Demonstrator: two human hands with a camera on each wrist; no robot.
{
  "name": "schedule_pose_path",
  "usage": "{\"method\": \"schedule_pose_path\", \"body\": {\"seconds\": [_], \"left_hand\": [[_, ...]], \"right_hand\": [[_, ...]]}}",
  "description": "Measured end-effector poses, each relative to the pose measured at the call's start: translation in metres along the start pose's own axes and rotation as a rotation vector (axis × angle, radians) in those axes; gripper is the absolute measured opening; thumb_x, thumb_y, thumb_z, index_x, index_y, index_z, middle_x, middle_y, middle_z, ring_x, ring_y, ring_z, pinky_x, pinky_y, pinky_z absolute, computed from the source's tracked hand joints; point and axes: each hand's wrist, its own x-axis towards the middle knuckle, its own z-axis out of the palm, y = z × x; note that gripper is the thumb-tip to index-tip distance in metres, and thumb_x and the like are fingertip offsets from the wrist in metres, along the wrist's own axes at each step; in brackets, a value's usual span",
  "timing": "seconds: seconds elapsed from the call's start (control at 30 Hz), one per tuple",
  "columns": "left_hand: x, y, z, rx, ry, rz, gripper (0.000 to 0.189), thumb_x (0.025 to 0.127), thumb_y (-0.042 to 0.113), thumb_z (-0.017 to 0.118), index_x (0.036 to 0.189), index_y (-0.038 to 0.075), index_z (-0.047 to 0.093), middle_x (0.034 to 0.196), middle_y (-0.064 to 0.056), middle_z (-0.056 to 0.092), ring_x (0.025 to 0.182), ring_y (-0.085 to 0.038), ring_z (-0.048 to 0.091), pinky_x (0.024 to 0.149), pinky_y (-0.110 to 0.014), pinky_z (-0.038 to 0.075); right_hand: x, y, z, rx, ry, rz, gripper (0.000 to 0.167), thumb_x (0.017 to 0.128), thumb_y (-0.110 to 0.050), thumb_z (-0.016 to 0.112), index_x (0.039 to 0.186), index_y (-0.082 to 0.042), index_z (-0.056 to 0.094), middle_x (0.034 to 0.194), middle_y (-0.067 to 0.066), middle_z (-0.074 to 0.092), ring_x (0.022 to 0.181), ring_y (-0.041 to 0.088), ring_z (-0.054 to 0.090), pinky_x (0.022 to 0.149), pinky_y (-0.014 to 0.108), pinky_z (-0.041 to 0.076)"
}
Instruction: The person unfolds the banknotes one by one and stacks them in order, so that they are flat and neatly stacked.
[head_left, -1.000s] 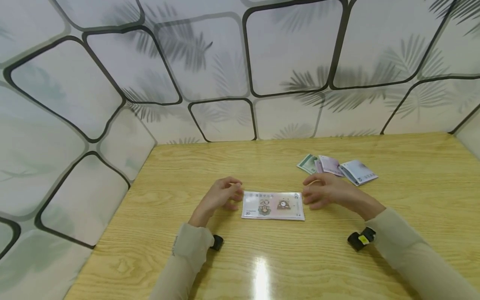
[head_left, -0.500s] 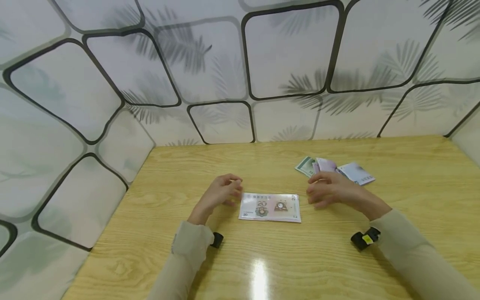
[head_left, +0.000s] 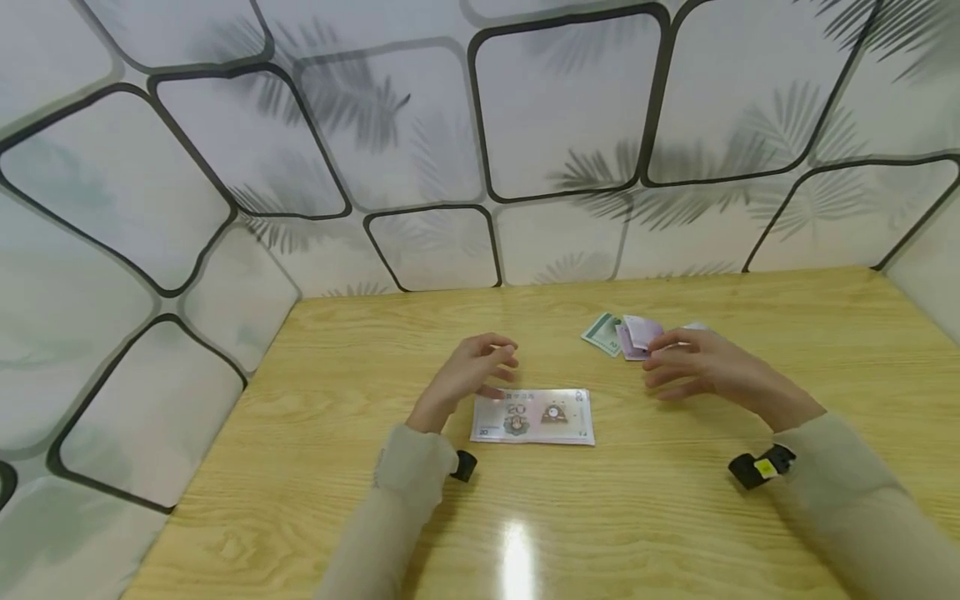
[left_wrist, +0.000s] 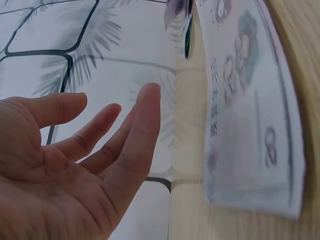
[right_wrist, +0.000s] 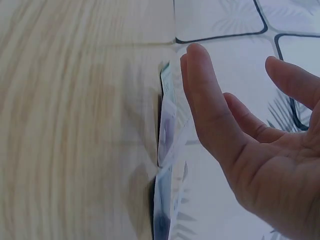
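Observation:
A pale pink-and-white play banknote (head_left: 558,425) marked 20 lies flat on the table, seemingly with others under it. My left hand (head_left: 472,371) hovers over its upper left corner, fingers loosely bent; the left wrist view shows this hand (left_wrist: 105,155) holding nothing, apart from the banknote (left_wrist: 250,140). Further right, my right hand (head_left: 708,371) hovers in front of the folded notes, also holding nothing. Behind it lie a green note (head_left: 601,335), a purple folded note (head_left: 639,331) and a bluish folded note (right_wrist: 162,200), mostly hidden by the hand in the head view.
The wooden table (head_left: 360,517) runs back to a patterned wall covering (head_left: 420,125) with dark outlines and leaf prints. More of this covering rises along the left side. A black wrist device (head_left: 761,467) sits at the right cuff, another device (head_left: 464,467) at the left.
My left hand has moved right, from beside the banknote to above its corner. My right hand has drawn away to the right and now covers most of the bluish note. The view has shifted slightly.

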Motion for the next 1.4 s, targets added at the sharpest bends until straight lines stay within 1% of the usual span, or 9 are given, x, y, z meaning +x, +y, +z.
{"method": "schedule_pose_path", "body": {"seconds": [0.17,0.3,0.47,0.7,0.93,1.13,1.27,1.33,1.4], "left_hand": [[0.008,0.006,0.011,-0.001,-0.035,0.032,0.038,0.109,0.018,0.048,0.138,-0.005,0.054,0.122,-0.024,0.064,0.109,-0.039,0.065,0.076,-0.039,0.063],[0.014,0.01,0.018,0.004,-0.068,0.035,0.038,0.109,0.019,0.048,0.138,-0.004,0.053,0.122,-0.023,0.063,0.11,-0.039,0.064,0.076,-0.038,0.062],[0.021,0.015,0.026,-0.01,-0.097,0.032,0.038,0.109,0.019,0.048,0.138,-0.004,0.054,0.123,-0.024,0.063,0.11,-0.039,0.065,0.077,-0.038,0.062],[0.029,0.02,0.038,-0.041,-0.143,0.047,0.038,0.109,0.019,0.049,0.139,-0.005,0.053,0.124,-0.025,0.063,0.111,-0.04,0.065,0.076,-0.038,0.063],[0.037,0.022,0.05,-0.086,-0.138,0.033,0.036,0.109,0.018,0.05,0.136,-0.004,0.056,0.118,-0.023,0.066,0.107,-0.038,0.067,0.076,-0.04,0.063],[0.043,0.027,0.06,-0.112,-0.151,0.032,0.036,0.108,0.019,0.052,0.135,-0.004,0.056,0.116,-0.02,0.067,0.105,-0.034,0.068,0.081,-0.045,0.062],[0.045,0.031,0.068,-0.13,-0.171,0.032,0.035,0.108,0.018,0.052,0.136,-0.003,0.057,0.12,-0.023,0.066,0.104,-0.034,0.068,0.085,-0.049,0.06],[0.046,0.032,0.071,-0.14,-0.175,0.03,0.035,0.108,0.019,0.053,0.135,-0.002,0.058,0.121,-0.025,0.065,0.104,-0.034,0.068,0.085,-0.05,0.06],[0.048,0.032,0.075,-0.145,-0.179,0.027,0.034,0.108,0.019,0.053,0.134,-0.002,0.058,0.119,-0.023,0.066,0.103,-0.032,0.069,0.083,-0.047,0.061]], "right_hand": [[-0.007,-0.001,-0.012,-0.02,0.025,0.002,0.052,0.109,-0.016,0.049,0.141,0.02,0.029,0.119,0.022,0.064,0.1,0.02,0.069,0.086,0.041,0.06],[-0.01,0.001,-0.019,-0.017,0.045,-0.007,0.05,0.109,-0.016,0.048,0.141,0.019,0.031,0.116,0.019,0.065,0.099,0.021,0.07,0.085,0.041,0.06],[-0.013,0.005,-0.027,0.013,0.058,-0.012,0.041,0.109,-0.014,0.048,0.135,0.015,0.037,0.112,0.013,0.068,0.097,0.022,0.071,0.084,0.042,0.061],[-0.016,0.009,-0.04,0.019,0.067,-0.036,0.029,0.11,-0.011,0.045,0.13,0.01,0.04,0.108,0.008,0.07,0.096,0.022,0.072,0.081,0.041,0.062],[-0.019,0.011,-0.054,0.013,0.096,-0.022,0.019,0.11,-0.01,0.044,0.125,0.002,0.047,0.107,0.006,0.069,0.095,0.022,0.072,0.08,0.04,0.062],[-0.021,0.014,-0.063,-0.011,0.107,-0.019,0.022,0.11,-0.009,0.044,0.127,0.005,0.044,0.107,0.006,0.068,0.095,0.022,0.072,0.079,0.04,0.062],[-0.021,0.016,-0.068,-0.017,0.129,0.007,0.026,0.11,-0.009,0.044,0.13,0.007,0.04,0.107,0.003,0.069,0.094,0.02,0.072,0.079,0.038,0.062],[-0.021,0.016,-0.07,-0.018,0.135,0.025,0.035,0.11,-0.01,0.044,0.135,0.012,0.034,0.108,0.001,0.068,0.095,0.018,0.072,0.08,0.037,0.062],[-0.022,0.017,-0.072,-0.018,0.137,0.043,0.043,0.11,-0.012,0.043,0.14,0.016,0.028,0.108,0.001,0.067,0.095,0.017,0.072,0.081,0.037,0.061]]}}
